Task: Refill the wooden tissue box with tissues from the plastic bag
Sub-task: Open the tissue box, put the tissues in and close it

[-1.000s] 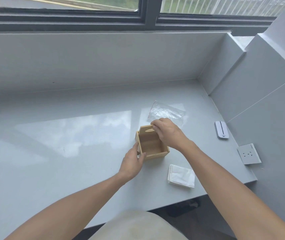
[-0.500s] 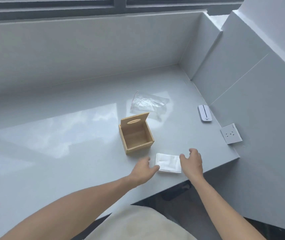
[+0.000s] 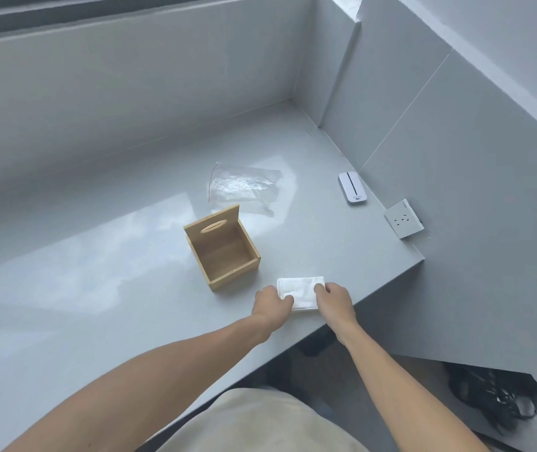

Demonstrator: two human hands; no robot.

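Note:
The wooden tissue box (image 3: pixel 224 252) stands open and empty on the grey counter, its slotted lid (image 3: pixel 212 225) raised upright at the back. A folded stack of white tissues (image 3: pixel 299 290) lies near the counter's front edge, just right of the box. My left hand (image 3: pixel 270 305) grips the stack's left side and my right hand (image 3: pixel 334 298) grips its right side. The clear plastic bag (image 3: pixel 244 185) lies flat and empty behind the box.
A small white device (image 3: pixel 352 187) lies by the right wall. A wall socket (image 3: pixel 403 219) sits low on that wall. The counter (image 3: pixel 97 288) ends close in front of the tissues. Dark cables (image 3: pixel 495 399) lie on the floor at lower right.
My hands left the wooden box, reached down to the tissue stack, and now close on its two sides. The view has tilted downward.

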